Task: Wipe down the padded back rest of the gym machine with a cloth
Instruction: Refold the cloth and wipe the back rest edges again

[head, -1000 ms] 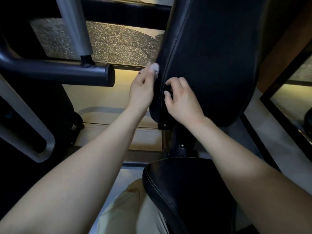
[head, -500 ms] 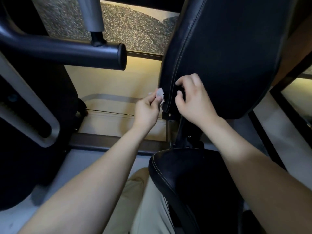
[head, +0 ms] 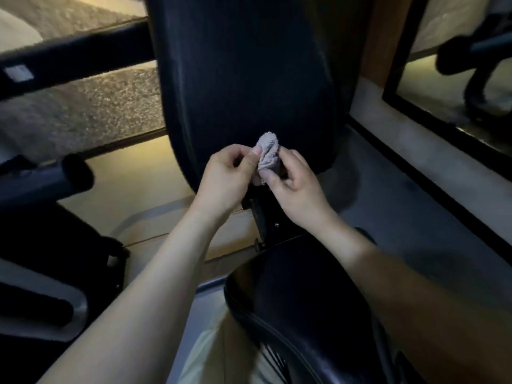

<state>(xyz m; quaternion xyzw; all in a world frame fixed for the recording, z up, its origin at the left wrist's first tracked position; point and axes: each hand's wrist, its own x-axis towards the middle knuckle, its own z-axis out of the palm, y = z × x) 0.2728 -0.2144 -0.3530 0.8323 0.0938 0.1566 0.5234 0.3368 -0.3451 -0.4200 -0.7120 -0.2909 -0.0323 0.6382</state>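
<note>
Small grey terry cloth point(head: 268, 153) bunched, held between both hands in front of lower end of black padded back rest point(head: 249, 79) (contact with pad: cannot tell). Left hand point(head: 225, 177) pinches cloth's left edge, thumb against forefinger, other fingers curled. Right hand point(head: 297, 187) grips cloth's lower right, thumb across it. Black seat pad point(head: 299, 300) below forearms. Black handle bar point(head: 73, 173) off to left.
</note>
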